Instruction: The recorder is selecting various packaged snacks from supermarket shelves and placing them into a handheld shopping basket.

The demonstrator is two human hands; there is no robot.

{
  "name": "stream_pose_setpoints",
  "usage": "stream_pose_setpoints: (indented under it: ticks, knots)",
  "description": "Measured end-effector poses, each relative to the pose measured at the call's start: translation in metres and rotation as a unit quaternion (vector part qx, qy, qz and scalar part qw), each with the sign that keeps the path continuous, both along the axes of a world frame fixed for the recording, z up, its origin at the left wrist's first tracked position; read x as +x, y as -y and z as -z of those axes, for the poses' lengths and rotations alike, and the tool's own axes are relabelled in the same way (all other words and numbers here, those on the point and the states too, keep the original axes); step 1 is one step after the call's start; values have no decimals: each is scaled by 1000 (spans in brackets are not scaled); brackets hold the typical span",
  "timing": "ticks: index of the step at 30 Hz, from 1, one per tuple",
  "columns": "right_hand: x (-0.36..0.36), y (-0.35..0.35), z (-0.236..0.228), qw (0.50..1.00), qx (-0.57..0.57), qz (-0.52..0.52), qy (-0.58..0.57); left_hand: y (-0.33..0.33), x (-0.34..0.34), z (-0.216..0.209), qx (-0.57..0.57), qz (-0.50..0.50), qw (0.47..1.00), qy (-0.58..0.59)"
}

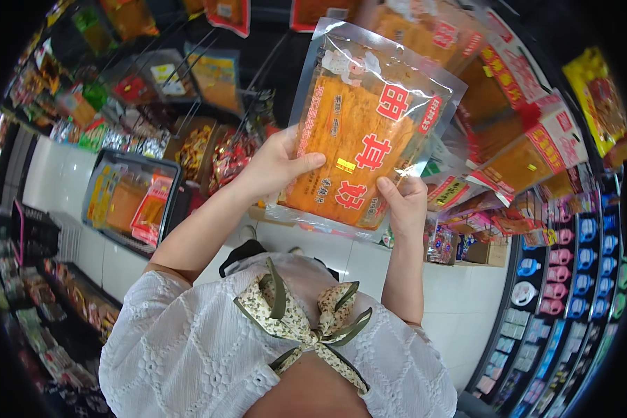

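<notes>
Between my two hands is a clear plastic snack packet [341, 150] with flat orange-brown sheets inside and large red lettering. It is tilted, its top edge leaning right. My left hand [282, 164] grips its left edge, thumb lying on the front. On the lower right edge my right hand [404, 205] holds it, thumb also on the front. The fingers of both hands are mostly hidden behind the packet. Right beside it, similar packets with red and white headers [536, 146] hang on the rack.
A dark shopping basket [177, 209] with several snack packets stands at left. Hanging packets [216, 76] line metal hooks ahead. Cardboard boxes of wrapped sweets [233, 157] sit below the rack. Shelves of pink and blue bottles [557, 265] stand at right. White tiled floor [446, 292] shows between.
</notes>
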State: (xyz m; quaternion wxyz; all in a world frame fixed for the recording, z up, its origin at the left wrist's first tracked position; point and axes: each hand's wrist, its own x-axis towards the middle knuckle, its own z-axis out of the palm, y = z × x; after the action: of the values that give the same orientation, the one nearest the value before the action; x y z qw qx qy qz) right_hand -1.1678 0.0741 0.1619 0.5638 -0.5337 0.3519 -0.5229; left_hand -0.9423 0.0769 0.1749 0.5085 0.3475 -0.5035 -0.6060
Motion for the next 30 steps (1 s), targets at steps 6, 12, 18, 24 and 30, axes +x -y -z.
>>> stream_pose_setpoints:
  ticks: [6, 12, 18, 24, 30]
  knots:
    - [56, -4, 18, 997, 26, -68, -14, -34, 51, 17, 20, -102, 995, -13]
    - [69, 5, 38, 989, 62, -134, -32, -50, 60, 50, 40, -174, 984, -12]
    - [88, 28, 85, 937, 163, -260, -166, -78, 79, 88, 192, -307, 931, 52]
    - [182, 6, 102, 897, 204, -349, -178, -115, 174, 104, 175, -351, 918, 66]
    - [234, -24, 127, 876, 195, -394, -198, -138, 240, 99, 214, -309, 919, 121]
